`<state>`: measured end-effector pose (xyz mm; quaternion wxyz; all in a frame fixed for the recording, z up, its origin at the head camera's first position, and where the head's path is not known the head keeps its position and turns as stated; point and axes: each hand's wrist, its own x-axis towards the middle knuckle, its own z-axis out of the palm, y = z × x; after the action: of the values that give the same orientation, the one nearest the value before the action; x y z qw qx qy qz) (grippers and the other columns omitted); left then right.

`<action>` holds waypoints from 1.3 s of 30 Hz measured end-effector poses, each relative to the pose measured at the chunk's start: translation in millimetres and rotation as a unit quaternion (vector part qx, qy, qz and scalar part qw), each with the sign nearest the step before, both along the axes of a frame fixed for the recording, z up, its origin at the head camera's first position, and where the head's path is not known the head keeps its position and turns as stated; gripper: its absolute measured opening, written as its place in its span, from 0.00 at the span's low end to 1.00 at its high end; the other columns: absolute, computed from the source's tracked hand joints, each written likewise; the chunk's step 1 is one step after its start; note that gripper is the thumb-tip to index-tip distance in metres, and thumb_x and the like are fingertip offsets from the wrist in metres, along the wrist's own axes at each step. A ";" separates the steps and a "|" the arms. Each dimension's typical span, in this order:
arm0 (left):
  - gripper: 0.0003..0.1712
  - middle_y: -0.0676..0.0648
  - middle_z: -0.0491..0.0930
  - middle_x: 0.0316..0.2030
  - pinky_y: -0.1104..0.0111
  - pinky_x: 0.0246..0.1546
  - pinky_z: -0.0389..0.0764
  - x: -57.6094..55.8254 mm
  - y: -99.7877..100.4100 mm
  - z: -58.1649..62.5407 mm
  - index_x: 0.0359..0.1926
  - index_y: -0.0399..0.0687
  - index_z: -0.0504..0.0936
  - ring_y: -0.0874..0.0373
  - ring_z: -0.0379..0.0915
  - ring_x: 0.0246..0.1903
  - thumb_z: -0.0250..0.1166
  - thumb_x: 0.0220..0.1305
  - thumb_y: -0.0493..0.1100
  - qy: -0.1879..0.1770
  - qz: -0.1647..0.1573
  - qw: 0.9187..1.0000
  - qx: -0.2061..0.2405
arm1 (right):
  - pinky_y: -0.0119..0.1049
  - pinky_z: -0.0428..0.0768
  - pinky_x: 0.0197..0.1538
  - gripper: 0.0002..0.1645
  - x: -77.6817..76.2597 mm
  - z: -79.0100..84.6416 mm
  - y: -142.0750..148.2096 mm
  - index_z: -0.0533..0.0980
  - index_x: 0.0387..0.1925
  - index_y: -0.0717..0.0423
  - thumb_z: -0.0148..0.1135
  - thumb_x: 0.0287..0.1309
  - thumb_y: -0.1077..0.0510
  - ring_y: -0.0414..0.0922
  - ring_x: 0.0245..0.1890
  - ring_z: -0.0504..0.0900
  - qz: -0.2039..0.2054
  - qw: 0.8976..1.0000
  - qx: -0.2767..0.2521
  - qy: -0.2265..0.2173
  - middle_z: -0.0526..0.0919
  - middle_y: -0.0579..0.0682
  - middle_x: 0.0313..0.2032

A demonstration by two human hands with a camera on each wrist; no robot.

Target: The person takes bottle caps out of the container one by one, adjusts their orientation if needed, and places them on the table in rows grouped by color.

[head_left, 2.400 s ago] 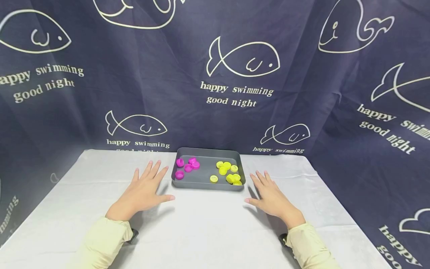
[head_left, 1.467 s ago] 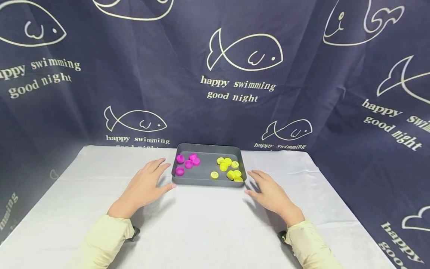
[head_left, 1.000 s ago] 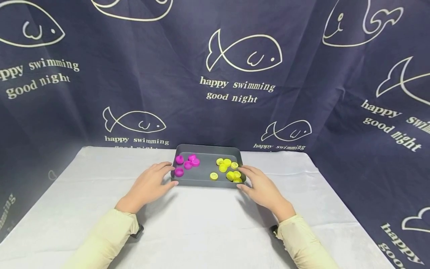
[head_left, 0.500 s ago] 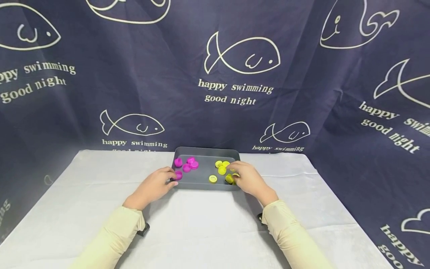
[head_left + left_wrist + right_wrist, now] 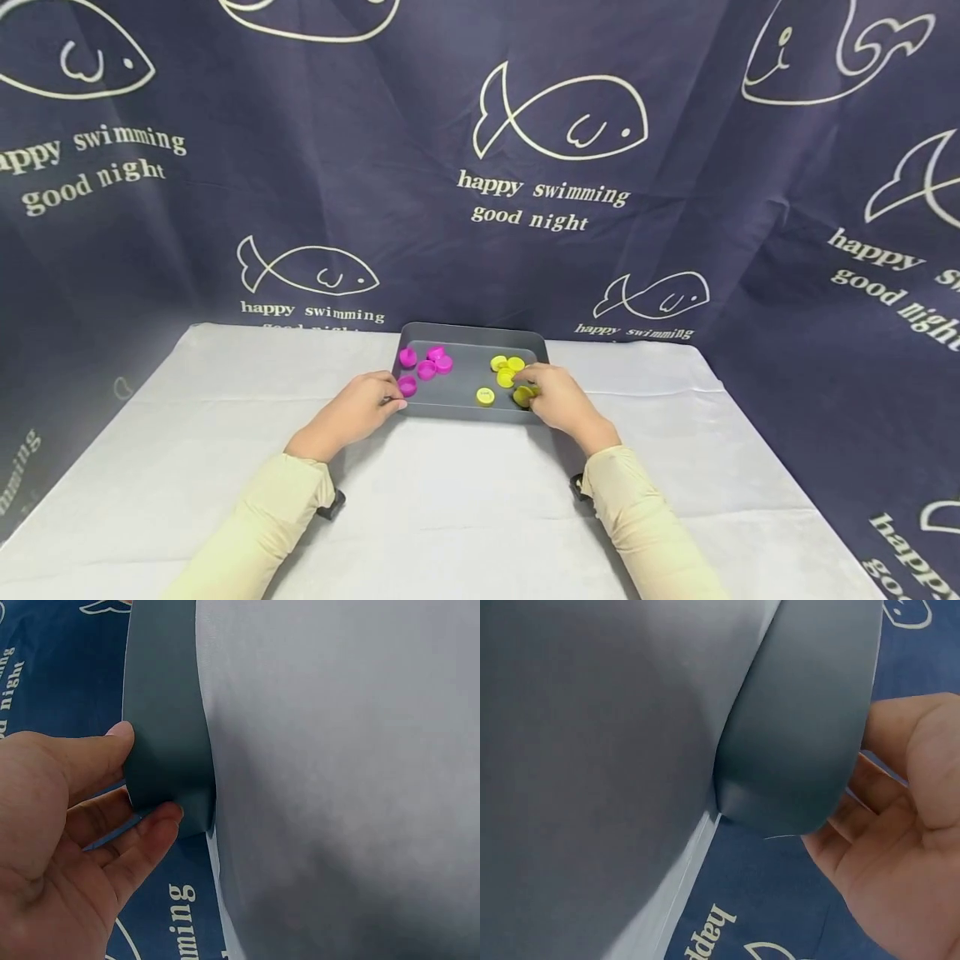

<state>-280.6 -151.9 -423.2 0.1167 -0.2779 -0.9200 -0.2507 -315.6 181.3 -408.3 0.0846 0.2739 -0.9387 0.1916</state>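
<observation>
A shallow dark grey tray (image 5: 457, 410) stands on the white cloth. Small pink caps (image 5: 427, 370) lie in its left half, small yellow caps (image 5: 485, 397) in its right half. At the tray's front left corner is my left hand (image 5: 354, 410), thumb at the rim and fingers bent beside the nearest pink cap. In the left wrist view a fingertip (image 5: 171, 812) lies against the outer wall. My right hand (image 5: 564, 402) reaches over the right wall, its fingertips down among the yellow caps. What either hand holds is hidden by the wall and the fingers.
White cloth (image 5: 450, 508) covers the table in front of the tray and to both sides. A dark blue curtain (image 5: 420, 208) printed with fish and lettering hangs close behind the tray and along the sides.
Both hands moved inward from beside the tray to its ends. My right hand went over the wall to the yellow caps; the left fingers bent in at the corner by a pink cap.
</observation>
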 end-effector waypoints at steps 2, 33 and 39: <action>0.04 0.52 0.81 0.33 0.61 0.44 0.82 -0.5 0.3 0.4 0.33 0.42 0.89 0.56 0.79 0.37 0.69 0.63 0.38 0.000 0.002 1.000 -0.001 | 0.49 0.78 0.59 0.24 -0.5 0.3 1.7 0.84 0.45 0.60 0.61 0.44 0.77 0.52 0.51 0.82 0.007 1.000 0.004 0.002 0.86 0.52 0.45; 0.03 0.50 0.82 0.33 0.61 0.44 0.82 2.8 4.0 1.2 0.32 0.41 0.88 0.55 0.80 0.35 0.69 0.62 0.35 -0.002 -0.006 1.000 -0.008 | 0.43 0.80 0.51 0.19 -0.8 0.1 5.0 0.84 0.46 0.61 0.69 0.49 0.72 0.46 0.39 0.78 -0.011 0.999 0.050 -0.009 0.81 0.49 0.40; 0.03 0.51 0.81 0.32 0.62 0.42 0.82 3.9 2.9 1.0 0.31 0.40 0.88 0.56 0.79 0.34 0.70 0.61 0.35 0.002 -0.005 1.000 -0.006 | 0.42 0.80 0.51 0.18 2.8 -1.2 3.6 0.85 0.46 0.60 0.72 0.50 0.69 0.46 0.41 0.79 -0.034 0.998 0.043 -0.006 0.81 0.48 0.41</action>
<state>-276.7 -149.0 -422.3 0.1156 -0.2833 -0.9199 -0.2454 -312.8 184.9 -409.5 0.0736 0.2442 -0.9553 0.1495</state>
